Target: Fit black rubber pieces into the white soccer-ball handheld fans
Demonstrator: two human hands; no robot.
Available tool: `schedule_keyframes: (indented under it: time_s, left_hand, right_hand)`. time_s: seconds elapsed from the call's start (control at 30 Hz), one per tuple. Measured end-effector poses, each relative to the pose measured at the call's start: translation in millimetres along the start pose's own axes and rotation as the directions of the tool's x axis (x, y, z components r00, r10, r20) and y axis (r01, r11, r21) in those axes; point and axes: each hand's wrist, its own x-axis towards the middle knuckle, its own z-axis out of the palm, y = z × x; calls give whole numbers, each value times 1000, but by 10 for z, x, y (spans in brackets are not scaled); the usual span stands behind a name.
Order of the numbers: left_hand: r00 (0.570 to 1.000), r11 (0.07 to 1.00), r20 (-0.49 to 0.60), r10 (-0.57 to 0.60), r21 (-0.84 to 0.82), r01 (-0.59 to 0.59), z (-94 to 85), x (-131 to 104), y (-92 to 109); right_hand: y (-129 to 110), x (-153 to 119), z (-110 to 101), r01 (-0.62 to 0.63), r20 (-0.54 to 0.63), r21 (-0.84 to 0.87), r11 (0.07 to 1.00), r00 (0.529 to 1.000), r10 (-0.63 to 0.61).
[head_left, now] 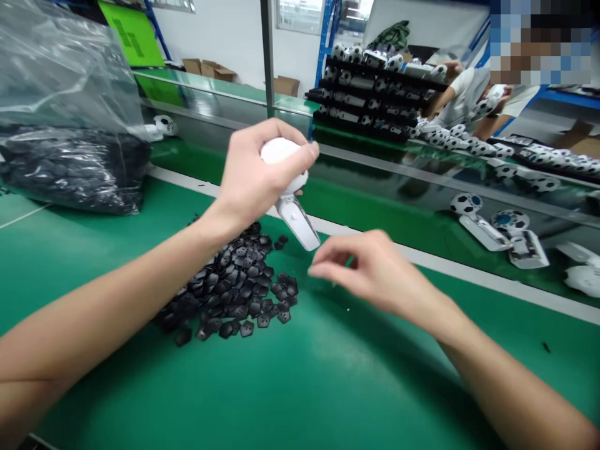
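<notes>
My left hand [255, 165] is wrapped round a white ball-headed device [300, 226], above the back of a pile of black pieces. Its round head is partly covered by my fingers, and its short flat handle slants down to the right. My right hand [363, 269] is just beyond the handle's lower end, thumb and forefinger brought together in a pinch. Whatever may be between those fingertips is too small to make out. Beneath my left wrist lies the heap of black five-sided pieces [239, 281] on the green tabletop [290, 387].
A clear plastic bag [70, 169] full of black pieces stands at left. Behind a white strip runs a green conveyor [403, 206], with football-patterned devices [487, 228] at right. A black rack [370, 94] holds more. Across the line, a person [469, 100] handles one.
</notes>
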Motion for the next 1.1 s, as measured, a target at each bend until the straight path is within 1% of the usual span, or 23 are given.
schedule_keyframes:
  time_s: [0.03,0.07,0.1,0.2,0.27,0.47,0.5,0.53,0.57,0.6,0.63,0.67,0.7,0.73,0.77,0.8,0.83,0.97,1.1]
  left_hand:
    - [999,998,1,36,53,-36,11,-11,-36]
    - [998,993,18,61,96,-62,29,-31,-70]
    - [996,989,45,78,125,-83,52,-57,-102]
    - [989,985,113,96,134,-111,110,-130,-160]
    - [989,988,120,91,117,-105,123,-151,-169]
    - [984,979,137,112,157,-134,97,-119,-182]
    - [984,976,135,115,168,-137,95,-114,-189]
    - [984,974,132,118,176,-140,93,-112,-196]
    - [984,973,131,121,181,-144,92,-111,-202]
    - [983,972,131,125,184,-148,91,-112,-204]
    - [983,972,134,128,182,-151,91,-114,-203]
    - [982,973,138,127,175,-150,92,-116,-199]
    - [982,977,144,119,161,-142,92,-118,-192]
    - [983,982,152,105,141,-127,93,-119,-183]
    - [983,987,161,88,116,-107,94,-118,-173]
    - [983,992,169,70,93,-86,96,-117,-163]
    - [983,995,175,54,75,-68,96,-114,-154]
    - [984,997,173,44,59,-55,98,-102,-145]
    - [983,997,176,45,49,-55,99,-108,-144]
  right_hand:
    - [0,-6,66,-9,120,-53,999,993,16]
    - [3,-9,133,-11,192,-104,994,981,31]
    - [11,-8,195,-13,225,-143,990,973,45]
    - [48,5,330,-40,249,-173,984,965,83]
    - [76,17,377,-56,266,-159,986,959,98]
    - [139,11,407,-91,279,-89,992,954,113]
    - [149,2,404,-62,265,-68,996,961,78]
    - [158,-8,400,-1,233,-45,999,972,12]
    - [165,-19,394,93,180,-29,995,980,-86]
    - [168,-30,383,211,107,-33,977,973,-206]
    - [165,-41,368,338,25,-66,939,941,-337]
    - [155,-53,347,451,-47,-129,883,887,-460]
    - [137,-67,320,537,-102,-206,818,820,-564]
    - [112,-84,286,592,-133,-280,756,756,-641]
    - [81,-103,249,624,-145,-339,704,705,-694]
    - [45,-124,209,641,-140,-377,669,674,-725]
    - [9,-146,170,649,-120,-396,650,665,-737]
    - [-104,-216,65,646,-44,-397,652,696,-717]
    - [-135,-220,52,656,-40,-353,667,701,-712]
